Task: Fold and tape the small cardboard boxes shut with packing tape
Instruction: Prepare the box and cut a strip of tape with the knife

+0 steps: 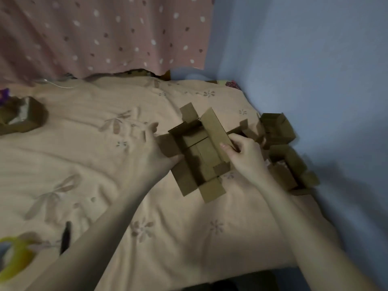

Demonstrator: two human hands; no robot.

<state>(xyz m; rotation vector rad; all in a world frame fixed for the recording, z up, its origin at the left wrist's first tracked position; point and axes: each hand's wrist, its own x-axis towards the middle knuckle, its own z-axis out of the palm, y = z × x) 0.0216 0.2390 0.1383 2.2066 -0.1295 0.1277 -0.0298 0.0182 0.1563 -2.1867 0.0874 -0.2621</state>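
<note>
An open small cardboard box (199, 156) lies on the beige bedspread (105, 164) with its flaps spread outward. My left hand (155, 156) presses against the box's left wall, fingers spread and blurred. My right hand (243, 152) pinches the upright long right flap (216, 131) between thumb and fingers. A yellow roll of packing tape (14, 257) lies at the lower left, far from both hands.
Several more open cardboard boxes (283, 152) are piled at the right against the blue wall (315, 80). Another box (23, 116) sits at the far left. A dark pen-like tool (65, 236) lies near the tape. A dotted pink curtain (105, 34) hangs behind the bed.
</note>
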